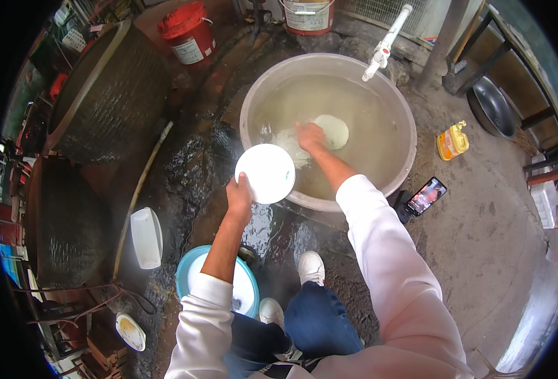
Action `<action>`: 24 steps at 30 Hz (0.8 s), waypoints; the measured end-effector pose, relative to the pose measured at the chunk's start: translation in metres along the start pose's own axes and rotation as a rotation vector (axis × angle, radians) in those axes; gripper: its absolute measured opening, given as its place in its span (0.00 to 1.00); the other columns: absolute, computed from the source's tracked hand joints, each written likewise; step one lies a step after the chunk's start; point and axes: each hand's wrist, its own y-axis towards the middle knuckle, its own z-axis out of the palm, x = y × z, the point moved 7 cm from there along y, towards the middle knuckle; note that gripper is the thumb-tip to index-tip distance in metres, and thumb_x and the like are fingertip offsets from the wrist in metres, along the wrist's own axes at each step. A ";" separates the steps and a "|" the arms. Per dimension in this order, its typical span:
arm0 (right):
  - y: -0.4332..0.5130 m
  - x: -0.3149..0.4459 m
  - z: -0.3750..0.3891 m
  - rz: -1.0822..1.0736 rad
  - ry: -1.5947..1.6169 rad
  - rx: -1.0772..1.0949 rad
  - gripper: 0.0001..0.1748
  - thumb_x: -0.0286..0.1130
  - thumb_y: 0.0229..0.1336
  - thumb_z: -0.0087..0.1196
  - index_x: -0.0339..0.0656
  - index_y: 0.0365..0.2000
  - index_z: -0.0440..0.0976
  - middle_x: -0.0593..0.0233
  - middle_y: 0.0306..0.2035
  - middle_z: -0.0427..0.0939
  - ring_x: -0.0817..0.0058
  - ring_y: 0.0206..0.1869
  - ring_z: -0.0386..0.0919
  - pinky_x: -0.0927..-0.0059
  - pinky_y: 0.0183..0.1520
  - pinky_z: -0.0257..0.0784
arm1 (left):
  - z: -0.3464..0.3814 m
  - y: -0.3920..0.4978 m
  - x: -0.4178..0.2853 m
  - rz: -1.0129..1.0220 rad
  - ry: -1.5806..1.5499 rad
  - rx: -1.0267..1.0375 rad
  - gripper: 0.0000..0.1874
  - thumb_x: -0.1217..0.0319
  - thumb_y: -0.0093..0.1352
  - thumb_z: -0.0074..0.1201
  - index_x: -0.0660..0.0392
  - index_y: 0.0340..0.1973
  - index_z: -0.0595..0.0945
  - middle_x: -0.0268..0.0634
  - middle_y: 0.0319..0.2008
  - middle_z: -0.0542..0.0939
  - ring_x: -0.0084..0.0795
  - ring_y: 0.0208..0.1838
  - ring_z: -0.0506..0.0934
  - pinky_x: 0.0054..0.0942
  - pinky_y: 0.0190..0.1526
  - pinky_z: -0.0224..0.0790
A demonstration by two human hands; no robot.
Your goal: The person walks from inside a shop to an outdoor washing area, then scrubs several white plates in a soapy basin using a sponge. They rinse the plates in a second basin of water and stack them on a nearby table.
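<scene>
My left hand [241, 194] grips a white round plate [265, 174] with a small green mark, its thumb on the near left edge. The plate is held over the near left rim of a large round tub [409, 137] of cloudy water. Above the water, my right hand [312, 138] is blurred, and whether its fingers hold anything cannot be told. A whitish round dish [333, 131] lies in the water just beyond it, beside other pale, indistinct dishes. Nearer my feet, a light-blue basin [180, 277] contains white suds or liquid, partly hidden by my left forearm.
A white tap [382, 52] hangs over the tub's far rim. Right of the tub are a yellow bottle [452, 141] and a propped phone [427, 195]. Leftward lie a bamboo pole [141, 189], a white rectangular dish [146, 238] and large dark vats [113, 94]. The ground is wet.
</scene>
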 end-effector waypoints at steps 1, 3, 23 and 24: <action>0.006 -0.025 0.009 0.075 -0.091 0.013 0.33 0.56 0.71 0.42 0.37 0.38 0.85 0.48 0.44 0.85 0.53 0.50 0.83 0.50 0.54 0.75 | 0.000 0.001 0.002 -0.012 0.007 0.006 0.25 0.59 0.81 0.42 0.67 0.63 0.72 0.45 0.52 0.80 0.34 0.49 0.80 0.36 0.46 0.76; 0.019 -0.037 0.051 -0.200 -0.518 0.294 0.28 0.53 0.67 0.48 0.39 0.46 0.83 0.51 0.52 0.82 0.54 0.56 0.80 0.54 0.58 0.74 | -0.003 0.005 0.006 -0.002 0.022 0.005 0.25 0.59 0.81 0.43 0.68 0.63 0.72 0.45 0.52 0.80 0.34 0.49 0.80 0.35 0.46 0.76; 0.015 -0.037 -0.018 -0.516 -0.740 -0.052 0.12 0.29 0.61 0.51 0.40 0.32 0.84 0.52 0.35 0.86 0.54 0.38 0.86 0.57 0.39 0.82 | -0.005 0.012 0.015 0.005 0.042 -0.026 0.20 0.60 0.78 0.48 0.66 0.52 0.80 0.38 0.38 0.82 0.26 0.35 0.76 0.34 0.37 0.72; 0.001 -0.019 -0.025 -0.704 -0.874 -0.105 0.11 0.28 0.61 0.51 0.40 0.28 0.84 0.52 0.32 0.86 0.55 0.35 0.87 0.57 0.35 0.81 | -0.007 0.012 0.010 0.079 0.065 -0.054 0.20 0.61 0.78 0.49 0.67 0.53 0.80 0.39 0.39 0.83 0.27 0.37 0.76 0.35 0.40 0.73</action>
